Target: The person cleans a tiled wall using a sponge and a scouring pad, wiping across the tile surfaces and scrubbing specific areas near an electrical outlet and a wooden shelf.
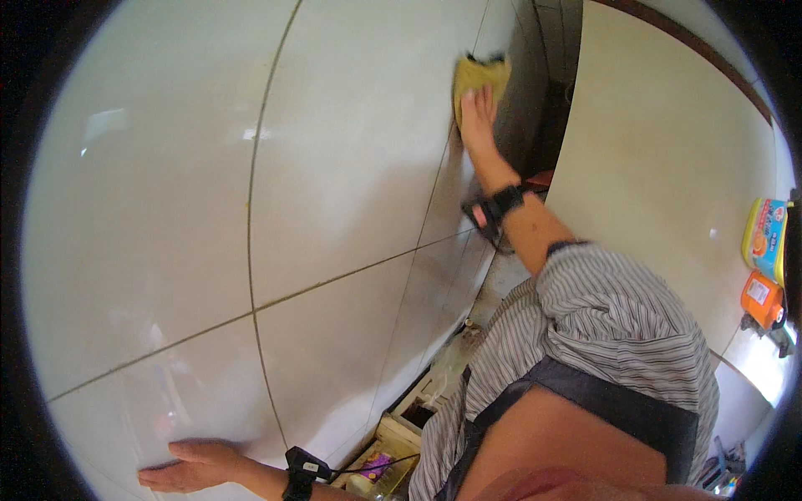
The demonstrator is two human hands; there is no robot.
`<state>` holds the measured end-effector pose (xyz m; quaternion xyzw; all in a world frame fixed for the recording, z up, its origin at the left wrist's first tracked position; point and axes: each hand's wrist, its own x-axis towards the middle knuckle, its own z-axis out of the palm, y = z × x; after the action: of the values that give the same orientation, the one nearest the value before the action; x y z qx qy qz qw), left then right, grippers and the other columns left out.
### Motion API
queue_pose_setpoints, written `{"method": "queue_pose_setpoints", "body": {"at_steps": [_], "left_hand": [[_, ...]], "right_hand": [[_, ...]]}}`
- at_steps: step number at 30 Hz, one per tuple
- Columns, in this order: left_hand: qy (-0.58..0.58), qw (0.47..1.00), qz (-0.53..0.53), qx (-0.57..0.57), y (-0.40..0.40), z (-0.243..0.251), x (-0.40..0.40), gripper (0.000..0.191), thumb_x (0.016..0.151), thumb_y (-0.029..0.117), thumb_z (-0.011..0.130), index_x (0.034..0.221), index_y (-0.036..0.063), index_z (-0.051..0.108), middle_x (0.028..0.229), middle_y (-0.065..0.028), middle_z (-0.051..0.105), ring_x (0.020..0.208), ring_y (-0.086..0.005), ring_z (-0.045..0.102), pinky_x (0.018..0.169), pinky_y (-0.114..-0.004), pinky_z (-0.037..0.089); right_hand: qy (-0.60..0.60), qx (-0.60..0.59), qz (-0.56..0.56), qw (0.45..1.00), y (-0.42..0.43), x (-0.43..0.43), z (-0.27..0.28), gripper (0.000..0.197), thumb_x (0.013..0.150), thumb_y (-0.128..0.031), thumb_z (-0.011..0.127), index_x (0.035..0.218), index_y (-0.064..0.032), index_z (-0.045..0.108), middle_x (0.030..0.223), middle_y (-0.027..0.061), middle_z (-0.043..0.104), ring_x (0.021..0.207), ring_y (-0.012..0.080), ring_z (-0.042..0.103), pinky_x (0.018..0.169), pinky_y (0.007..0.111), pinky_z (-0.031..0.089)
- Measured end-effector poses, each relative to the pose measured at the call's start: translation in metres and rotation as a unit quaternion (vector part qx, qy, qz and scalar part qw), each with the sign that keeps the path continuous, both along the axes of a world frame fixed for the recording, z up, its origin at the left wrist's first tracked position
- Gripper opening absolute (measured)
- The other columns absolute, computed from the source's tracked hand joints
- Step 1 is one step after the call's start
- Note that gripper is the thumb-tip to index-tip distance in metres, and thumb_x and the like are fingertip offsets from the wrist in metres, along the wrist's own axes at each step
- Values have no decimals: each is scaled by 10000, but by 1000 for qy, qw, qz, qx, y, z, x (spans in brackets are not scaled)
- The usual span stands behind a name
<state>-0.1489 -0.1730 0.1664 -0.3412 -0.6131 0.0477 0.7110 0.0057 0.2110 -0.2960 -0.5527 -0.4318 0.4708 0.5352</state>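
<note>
My right hand (479,122) is pressed over a yellow cloth (470,75), which lies against a surface of large glossy white tiles (351,156). A dark patch shows at the cloth's far edge, and both cloth and fingers are slightly blurred. Down at the lower left, my left hand (194,466) rests against the same tiles with its thumb apart from the fingers and nothing in it. Each wrist carries a black strapped device; the one on the right wrist (492,210) and the one on the left wrist (307,470) both sit close to the tiles.
A smooth cream panel (658,156) rises on the right. Beyond it stand a blue and yellow tub (765,238) and an orange bottle (761,299). Below the tiles, a box-like frame (401,432) holds a purple packet (378,464). A black cable (376,466) runs from the left wrist.
</note>
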Motion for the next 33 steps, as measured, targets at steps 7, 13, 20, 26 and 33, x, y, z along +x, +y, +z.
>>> {"method": "queue_pose_setpoints", "body": {"at_steps": [7,13,20,26,33], "left_hand": [[5,1000,-17,-3,8,4,5,841,957,629,322,1428,-68,329,1463,-287,345,1362,-437,317,1129,-524,245],[-9,1000,0,-14,-13,0,-10,820,968,600,333,1439,-70,304,1472,-293,325,1371,-434,300,1131,-519,233],[6,999,33,3,12,-5,4,824,957,630,316,1451,-29,315,1495,-241,326,1378,-430,291,1119,-529,238],[5,999,41,0,14,-8,-6,905,906,719,302,1426,-20,355,1479,-249,347,1356,-448,316,1082,-555,275],[-5,999,47,-13,71,5,10,914,887,743,299,1401,-8,380,1457,-238,376,1336,-436,339,1034,-580,312]], "right_hand": [[118,-123,-40,985,143,69,-36,781,961,-595,291,1493,-23,265,1510,166,328,1388,310,297,1131,425,219],[300,-358,-18,884,27,34,-57,852,925,-676,294,1502,-50,257,1499,135,353,1342,312,362,1096,432,293],[318,-518,54,792,-82,-31,-65,899,893,-725,289,1537,-111,160,1587,118,174,1431,312,204,1135,506,181],[29,-63,108,992,2,-50,7,833,946,-615,274,1503,1,210,1588,196,117,1477,339,49,1187,429,19],[154,-268,57,949,17,-59,-78,778,944,-609,304,1499,-66,270,1555,135,261,1401,335,263,1142,468,182]]}}
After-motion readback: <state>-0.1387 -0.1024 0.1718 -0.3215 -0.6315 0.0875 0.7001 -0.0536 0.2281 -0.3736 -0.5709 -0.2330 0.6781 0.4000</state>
